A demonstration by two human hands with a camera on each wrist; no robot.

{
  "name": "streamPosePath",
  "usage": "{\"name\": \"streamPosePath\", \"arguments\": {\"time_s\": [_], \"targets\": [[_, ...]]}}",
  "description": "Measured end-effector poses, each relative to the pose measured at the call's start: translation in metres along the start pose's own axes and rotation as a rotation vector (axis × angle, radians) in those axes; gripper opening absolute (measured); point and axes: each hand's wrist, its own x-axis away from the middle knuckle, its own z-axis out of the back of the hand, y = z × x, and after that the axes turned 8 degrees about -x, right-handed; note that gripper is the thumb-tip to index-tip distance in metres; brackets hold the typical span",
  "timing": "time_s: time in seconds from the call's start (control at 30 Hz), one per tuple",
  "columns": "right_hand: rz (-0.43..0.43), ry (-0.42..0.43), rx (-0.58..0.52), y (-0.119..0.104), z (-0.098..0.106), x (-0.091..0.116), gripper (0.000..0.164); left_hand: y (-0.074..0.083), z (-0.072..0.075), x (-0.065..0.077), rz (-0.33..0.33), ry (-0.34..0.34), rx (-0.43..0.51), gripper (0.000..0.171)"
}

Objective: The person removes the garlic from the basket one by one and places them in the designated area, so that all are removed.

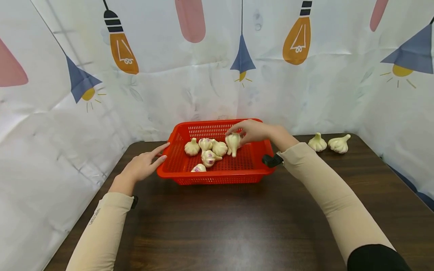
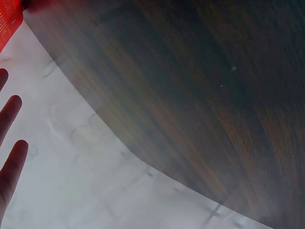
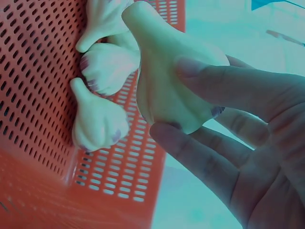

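Patterned cloth [image 1: 210, 88] backs the table [image 1: 217, 226]. The right hand [image 1: 252, 131] pinches a bulb [image 1: 233, 141] over the basket [image 1: 244, 162]; uneven finger pressure could let it slip onto the other bulbs [image 1: 208, 159]. The left hand [image 1: 142, 165] spreads its fingers at the left rim, contact unclear. The near rim [image 1: 217, 174] partly hides one bulb [image 1: 199, 168].

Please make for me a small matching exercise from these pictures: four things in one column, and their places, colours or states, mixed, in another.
1. Left hand
2. Right hand
3. Basket
4. Rightmost garlic bulb

A. Red, with many holes
B. On the table, outside the basket
C. Holds a garlic bulb
D. At the basket's left end

Pairs: 1-D, 2-C, 3-A, 4-B
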Motion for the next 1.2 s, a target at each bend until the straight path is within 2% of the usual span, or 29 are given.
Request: {"name": "streamPosePath", "arguments": {"time_s": [0.17, 0.53, 0.9, 1.07, 1.2], "targets": [[0.042, 0.034, -0.007, -0.007, 0.001, 0.008, 0.048, 0.000, 0.000, 0.000, -0.004, 0.002, -0.002, 0.065], [0.183, 0.127, -0.118, -0.015, 0.002, 0.033, 0.048, -0.002, 0.001, 0.000, 0.007, -0.014, -0.005, 0.065], [0.228, 0.341, -0.248, -0.002, -0.005, 0.064, 0.054, 0.002, 0.002, 0.000, -0.004, -0.014, 0.011, 0.065], [0.246, 0.384, -0.256, 0.007, -0.006, 0.079, 0.054, 0.002, 0.001, 0.000, -0.004, -0.016, 0.006, 0.065], [0.194, 0.409, -0.296, 0.014, -0.003, 0.092, 0.055, 0.000, 0.001, 0.000, -0.003, -0.013, -0.001, 0.065]]}}
